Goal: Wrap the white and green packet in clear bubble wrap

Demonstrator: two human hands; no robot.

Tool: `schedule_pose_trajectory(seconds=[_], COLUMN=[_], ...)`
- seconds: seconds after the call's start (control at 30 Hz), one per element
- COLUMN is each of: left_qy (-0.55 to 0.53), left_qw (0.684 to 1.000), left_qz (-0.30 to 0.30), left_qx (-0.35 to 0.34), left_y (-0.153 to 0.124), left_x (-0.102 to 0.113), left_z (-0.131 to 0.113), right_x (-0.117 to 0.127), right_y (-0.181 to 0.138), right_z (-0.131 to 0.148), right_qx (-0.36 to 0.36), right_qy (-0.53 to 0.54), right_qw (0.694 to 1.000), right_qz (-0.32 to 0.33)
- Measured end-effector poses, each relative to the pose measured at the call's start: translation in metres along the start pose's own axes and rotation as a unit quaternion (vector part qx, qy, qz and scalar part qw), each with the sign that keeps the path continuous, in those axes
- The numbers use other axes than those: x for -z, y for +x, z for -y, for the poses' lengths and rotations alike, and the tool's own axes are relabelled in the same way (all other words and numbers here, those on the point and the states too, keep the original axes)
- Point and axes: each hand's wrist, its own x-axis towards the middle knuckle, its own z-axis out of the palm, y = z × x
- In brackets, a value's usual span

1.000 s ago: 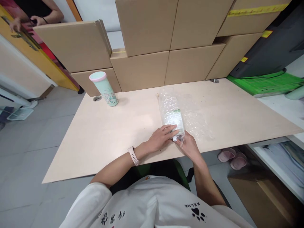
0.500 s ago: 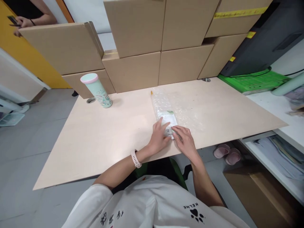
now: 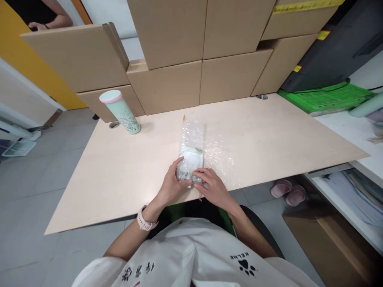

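Note:
A sheet of clear bubble wrap lies on the pale tabletop with a flat white packet, green at one corner, showing through its near part. My left hand grips the left edge of the wrapped packet, thumb along the near end and fingers up the side. At the near right corner, my right hand has its fingers curled on the bubble wrap, thumb below them. A loose flap of the wrap spreads out to the right. What exactly the packet is cannot be made out.
A mint tumbler with a pink rim stands at the back left. Cardboard boxes are stacked along the far edge. Beyond them at upper left is another person's arm. A green crate sits at the right, pink slippers on the floor.
Both hands and the wrapped packet have shifted left and nearer to me. My left hand has gone from lying on top of the packet to holding its left side.

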Motion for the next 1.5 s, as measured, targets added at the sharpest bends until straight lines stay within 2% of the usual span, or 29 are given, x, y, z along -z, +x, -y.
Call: schedule_pose_trajectory(seconds=[0.13,0.23,0.37,0.47,0.63,0.7,0.8,0.87,0.93,1.0,1.07,1.17,1.27,1.37,1.5], left_qy=[-0.037,-0.023,0.081,0.157,0.309,0.363,0.424,0.464,0.502,0.531,0.546,0.549,0.542,0.518,0.494], left_qw=[0.999,0.997,0.979,0.957,0.908,0.887,0.859,0.835,0.81,0.787,0.772,0.763,0.765,0.78,0.793], left_qz=[-0.014,-0.032,-0.036,-0.018,0.044,0.08,0.13,0.153,0.162,0.155,0.138,0.119,0.12,0.13,0.145], left_qx=[0.005,-0.063,-0.183,-0.242,-0.279,-0.273,-0.257,-0.253,-0.258,-0.274,-0.294,-0.32,-0.328,-0.326,-0.326], left_y=[-0.018,-0.027,-0.021,-0.006,0.015,0.021,0.028,0.031,0.033,0.034,0.035,0.035,0.035,0.036,0.036], left_x=[-0.01,-0.024,-0.041,-0.054,-0.077,-0.085,-0.093,-0.097,-0.103,-0.108,-0.113,-0.117,-0.118,-0.113,-0.101], left_z=[-0.004,-0.006,-0.007,-0.01,-0.018,-0.022,-0.026,-0.027,-0.026,-0.023,-0.018,-0.012,-0.01,-0.01,-0.008], right_x=[0.002,0.008,0.016,0.016,0.014,0.019,0.036,0.051,0.063,0.072,0.077,0.078,0.075,0.071,0.067], right_y=[-0.002,-0.005,-0.008,-0.012,-0.026,-0.032,-0.042,-0.048,-0.054,-0.057,-0.054,-0.038,-0.015,0.005,0.015], right_z=[0.001,-0.005,-0.015,-0.021,-0.03,-0.029,-0.019,-0.012,-0.009,-0.011,-0.017,-0.031,-0.044,-0.055,-0.058], right_qx=[0.015,0.011,0.0,-0.031,-0.112,-0.129,-0.128,-0.122,-0.132,-0.161,-0.198,-0.237,-0.243,-0.245,-0.274], right_qy=[0.006,0.06,0.139,0.117,-0.062,-0.1,-0.136,-0.134,-0.107,-0.091,-0.108,-0.134,-0.102,-0.071,0.094], right_qw=[1.0,0.998,0.99,0.991,0.983,0.978,0.978,0.982,0.983,0.976,0.955,0.93,0.94,0.945,0.938], right_qz=[0.008,0.005,-0.017,-0.052,-0.132,-0.128,-0.088,-0.059,-0.062,-0.113,-0.193,-0.248,-0.217,-0.205,-0.192])
